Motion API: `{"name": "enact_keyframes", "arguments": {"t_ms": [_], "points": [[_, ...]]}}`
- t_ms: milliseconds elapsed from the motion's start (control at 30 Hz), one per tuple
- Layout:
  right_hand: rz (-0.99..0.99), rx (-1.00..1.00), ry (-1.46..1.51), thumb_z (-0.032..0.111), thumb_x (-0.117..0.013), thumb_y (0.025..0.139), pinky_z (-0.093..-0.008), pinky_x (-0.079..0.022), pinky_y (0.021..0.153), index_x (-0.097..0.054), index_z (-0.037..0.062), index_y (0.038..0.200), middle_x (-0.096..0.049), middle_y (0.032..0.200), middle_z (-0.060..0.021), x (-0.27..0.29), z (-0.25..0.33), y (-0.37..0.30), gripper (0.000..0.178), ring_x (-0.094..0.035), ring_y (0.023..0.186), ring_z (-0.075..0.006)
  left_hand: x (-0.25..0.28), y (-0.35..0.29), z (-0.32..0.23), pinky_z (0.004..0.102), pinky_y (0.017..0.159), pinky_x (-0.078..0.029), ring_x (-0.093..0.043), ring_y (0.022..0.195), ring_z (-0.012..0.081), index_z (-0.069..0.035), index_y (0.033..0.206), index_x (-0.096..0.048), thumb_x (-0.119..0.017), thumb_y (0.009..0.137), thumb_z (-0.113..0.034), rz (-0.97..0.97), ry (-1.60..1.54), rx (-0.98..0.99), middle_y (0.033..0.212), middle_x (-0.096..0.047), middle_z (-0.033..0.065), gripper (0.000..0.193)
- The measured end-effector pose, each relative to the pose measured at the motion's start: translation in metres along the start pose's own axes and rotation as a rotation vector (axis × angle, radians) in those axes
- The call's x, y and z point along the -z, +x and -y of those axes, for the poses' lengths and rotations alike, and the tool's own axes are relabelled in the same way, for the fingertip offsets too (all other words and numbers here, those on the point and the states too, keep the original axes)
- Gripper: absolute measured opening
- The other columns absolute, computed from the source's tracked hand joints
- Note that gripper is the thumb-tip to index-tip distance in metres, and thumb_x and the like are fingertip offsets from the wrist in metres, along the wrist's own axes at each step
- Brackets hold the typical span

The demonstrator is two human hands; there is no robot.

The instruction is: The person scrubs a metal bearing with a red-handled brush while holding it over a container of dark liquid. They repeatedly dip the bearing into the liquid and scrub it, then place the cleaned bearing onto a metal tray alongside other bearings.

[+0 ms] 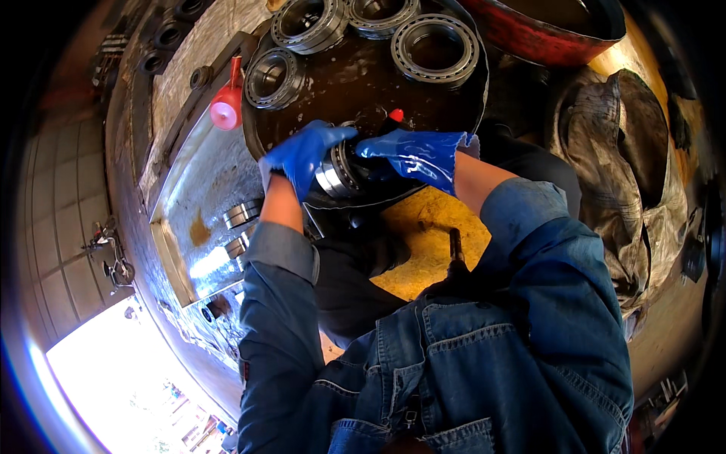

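Observation:
My left hand, in a blue rubber glove, is closed around the upper left side of a roller bearing. The bearing is tilted on edge at the near rim of a round tub of dark brown liquid. On the bearing's other side, my right hand, gloved the same way, has its fingers curled close to the ring. A dark tool with a red tip sticks up from this right hand; the hand hides the rest of it.
Several large bearings sit along the tub's far side. A metal tray with smaller bearings stands at left, a red spouted container beside it. A red basin is at far right, a dirty cloth sack nearer.

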State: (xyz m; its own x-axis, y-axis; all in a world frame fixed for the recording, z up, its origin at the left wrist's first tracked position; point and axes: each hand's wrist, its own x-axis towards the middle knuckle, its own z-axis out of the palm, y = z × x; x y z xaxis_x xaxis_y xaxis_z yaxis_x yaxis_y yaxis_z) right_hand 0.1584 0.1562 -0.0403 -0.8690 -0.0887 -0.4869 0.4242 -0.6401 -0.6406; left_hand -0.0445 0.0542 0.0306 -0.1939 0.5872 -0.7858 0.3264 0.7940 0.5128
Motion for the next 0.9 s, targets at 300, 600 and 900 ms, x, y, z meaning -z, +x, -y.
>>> {"name": "enact_keyframes", "arguments": {"t_ms": [300,600,900], "points": [[-0.027,0.126,-1.828,0.025,-0.068,0.093,-0.0462,-0.058,0.089,-0.078,0.0226,0.116,-0.077,0.117,-0.0072,-0.033,0.004,0.043,0.026,-0.074,0.111,-0.0291,-0.033,0.023,0.052,0.0420,0.113,-0.046,-0.062,0.130,0.0375,0.005,0.144,-0.055,-0.073,0.090,-0.049,-0.651,-0.091,-0.018,0.139,-0.063,0.0291,0.079],[-0.078,0.249,-0.959,0.048,-0.065,0.095,-0.0399,-0.053,0.096,-0.076,0.0136,0.123,-0.076,0.124,-0.0084,-0.010,-0.019,0.026,0.045,-0.072,0.112,-0.0271,-0.117,-0.036,0.053,0.0514,0.110,-0.049,-0.062,0.130,0.0432,0.004,0.158,-0.033,-0.079,0.081,-0.067,-0.948,-0.081,0.166,0.139,-0.061,0.0336,0.114],[-0.015,0.122,-0.354,0.042,-0.068,0.096,-0.0322,-0.045,0.105,-0.076,0.0095,0.127,-0.077,0.120,-0.0081,-0.003,-0.001,0.003,0.046,-0.069,0.114,-0.0207,-0.010,0.004,0.039,0.0405,0.110,-0.047,-0.063,0.127,0.0305,0.006,0.145,-0.055,-0.076,0.094,-0.036,-0.182,-0.275,0.061,0.143,-0.061,0.0259,0.069]]}}
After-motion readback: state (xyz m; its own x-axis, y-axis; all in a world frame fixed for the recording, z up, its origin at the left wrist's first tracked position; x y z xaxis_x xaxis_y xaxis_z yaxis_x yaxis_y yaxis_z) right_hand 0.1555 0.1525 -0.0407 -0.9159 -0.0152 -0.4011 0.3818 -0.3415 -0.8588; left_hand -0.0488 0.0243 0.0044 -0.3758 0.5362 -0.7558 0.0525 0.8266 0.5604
